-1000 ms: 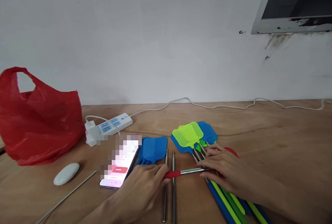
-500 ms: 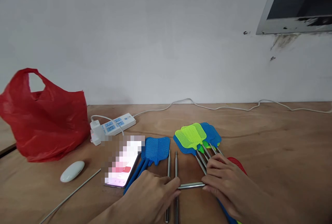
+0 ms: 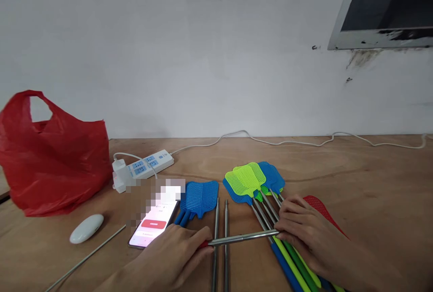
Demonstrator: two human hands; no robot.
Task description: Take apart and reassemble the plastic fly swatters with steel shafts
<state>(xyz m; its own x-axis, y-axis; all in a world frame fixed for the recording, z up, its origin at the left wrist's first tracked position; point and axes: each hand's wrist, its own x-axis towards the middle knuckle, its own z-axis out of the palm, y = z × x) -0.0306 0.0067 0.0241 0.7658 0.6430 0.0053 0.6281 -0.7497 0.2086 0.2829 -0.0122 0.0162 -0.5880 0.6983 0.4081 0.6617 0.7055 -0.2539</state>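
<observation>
Both my hands grip a red fly swatter, its metal rod running crosswise between them. My left hand is closed around its red handle, of which only the end shows. My right hand pinches the other end of the rod; a red mesh head sticks out behind that hand. Two loose metal rods lie lengthwise under the held one. Blue swatter heads with blue handles lie beyond my left hand. Near my right hand, several assembled swatters in yellow-green, green and blue lie in an overlapping pile.
A lit phone lies left of the blue heads. Farther left are a white oval object and a red plastic bag. A power strip with a plugged charger lies behind, its white cable running along the wall.
My hands have moved apart, the left one leftward and the right one slightly rightward. More of the rod shows between them, and the red handle end is now visible.
</observation>
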